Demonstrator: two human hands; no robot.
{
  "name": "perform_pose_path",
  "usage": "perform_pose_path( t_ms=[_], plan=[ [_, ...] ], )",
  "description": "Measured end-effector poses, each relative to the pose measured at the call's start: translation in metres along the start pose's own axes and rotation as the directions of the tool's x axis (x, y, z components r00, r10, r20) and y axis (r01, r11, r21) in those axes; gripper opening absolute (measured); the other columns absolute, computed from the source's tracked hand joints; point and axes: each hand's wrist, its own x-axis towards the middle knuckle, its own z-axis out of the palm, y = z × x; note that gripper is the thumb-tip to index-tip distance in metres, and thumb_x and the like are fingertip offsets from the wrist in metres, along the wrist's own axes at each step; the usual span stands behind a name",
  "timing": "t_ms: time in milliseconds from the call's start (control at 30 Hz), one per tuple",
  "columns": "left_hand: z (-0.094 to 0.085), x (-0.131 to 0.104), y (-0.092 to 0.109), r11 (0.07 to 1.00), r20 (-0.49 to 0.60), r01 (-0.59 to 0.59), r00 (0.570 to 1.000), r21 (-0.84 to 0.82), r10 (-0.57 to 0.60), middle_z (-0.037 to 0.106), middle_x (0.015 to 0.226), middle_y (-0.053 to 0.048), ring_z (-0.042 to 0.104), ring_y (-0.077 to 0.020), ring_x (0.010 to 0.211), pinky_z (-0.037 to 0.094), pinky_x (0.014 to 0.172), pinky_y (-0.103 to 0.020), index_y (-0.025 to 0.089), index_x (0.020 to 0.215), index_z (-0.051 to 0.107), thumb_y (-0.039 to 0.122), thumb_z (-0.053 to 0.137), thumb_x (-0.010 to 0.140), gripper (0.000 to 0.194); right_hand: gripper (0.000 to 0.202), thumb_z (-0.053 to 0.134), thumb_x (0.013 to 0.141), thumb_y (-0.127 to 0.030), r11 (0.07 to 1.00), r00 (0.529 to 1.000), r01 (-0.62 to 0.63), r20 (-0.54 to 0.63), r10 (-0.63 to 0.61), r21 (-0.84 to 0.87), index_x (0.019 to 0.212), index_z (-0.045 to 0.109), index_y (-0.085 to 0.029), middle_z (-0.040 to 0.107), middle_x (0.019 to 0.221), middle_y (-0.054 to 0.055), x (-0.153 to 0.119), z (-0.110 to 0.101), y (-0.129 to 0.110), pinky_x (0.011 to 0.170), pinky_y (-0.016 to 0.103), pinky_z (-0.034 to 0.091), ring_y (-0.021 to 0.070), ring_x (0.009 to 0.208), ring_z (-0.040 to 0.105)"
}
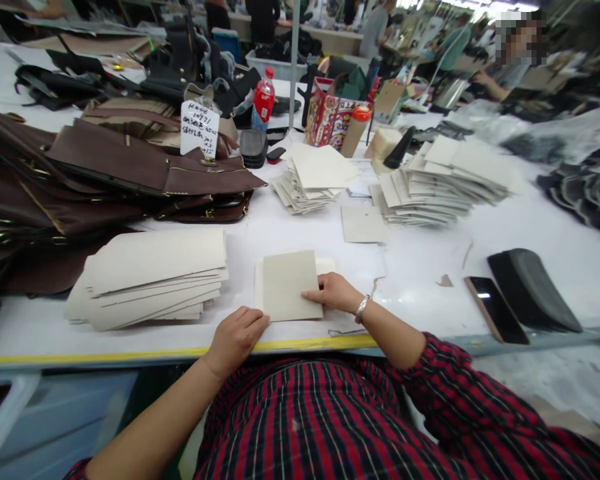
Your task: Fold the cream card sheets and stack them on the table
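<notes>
A squarish grey-beige cardboard piece (290, 287) lies on the white tabletop in front of me, over a paler piece (259, 283) whose edges show to its left and right. My right hand (336, 293) grips its right side, one digit on the top face and the others at the edge, partly hidden. At its lower left corner, my left hand (237, 337) rests on the table edge, fingers loosely stretched and fingertips touching or nearly touching the corner. Left of it is a stack of long cardboard pieces (157, 263) with rounded ends.
Beyond are two piles of cardboard pieces (325, 167) (430, 180) and a single square (364, 224). Brown leather bags (130, 160) fill the left. A phone (497, 310) and black curved pieces (533, 287) lie right. A red-capped bottle (263, 100) stands behind; people work farther back.
</notes>
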Motion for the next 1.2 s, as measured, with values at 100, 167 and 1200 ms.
perform_pose_path(
  t_ms=[100,167,1200],
  plan=[
    [0.002,0.0,0.0,1.0,-0.005,0.0,1.0,-0.005,0.0,0.058,0.082,-0.005,0.051,-0.015,0.076,0.044,0.07,-0.029,0.017,0.094,0.057,0.02,0.041,0.085,0.019,0.031,0.059,0.066,-0.048,0.998,0.999,-0.027,0.031,0.029,-0.064,0.061,0.06,-0.017,0.061,0.053,-0.001,0.001,-0.008,0.007,0.048,0.021,0.038,0.0121,0.049,0.054],
    [0.004,-0.001,0.0,1.0,-0.005,0.006,1.0,-0.005,-0.007,0.058,0.083,-0.005,0.051,-0.0152,0.077,0.044,0.071,-0.029,0.017,0.094,0.058,0.021,0.041,0.085,0.019,0.031,0.058,0.066,-0.047,0.997,0.999,-0.016,0.028,0.019,-0.077,0.058,0.057,-0.017,0.059,0.049,-0.002,0.001,-0.008,0.012,0.047,0.02,0.036,0.0105,0.047,0.052],
    [0.014,0.014,0.029,0.983,0.03,-0.067,0.998,0.17,0.063,0.051,0.11,-0.012,0.045,-0.0239,0.1,0.038,0.087,-0.04,0.012,0.097,0.056,0.017,0.044,0.082,0.02,0.029,0.053,0.071,-0.046,0.919,0.995,0.063,-0.05,-0.089,-0.388,0.062,0.056,-0.019,0.058,0.06,-0.001,-0.001,-0.003,0.01,0.047,0.022,0.025,0.0111,0.054,0.047]
  ],
)
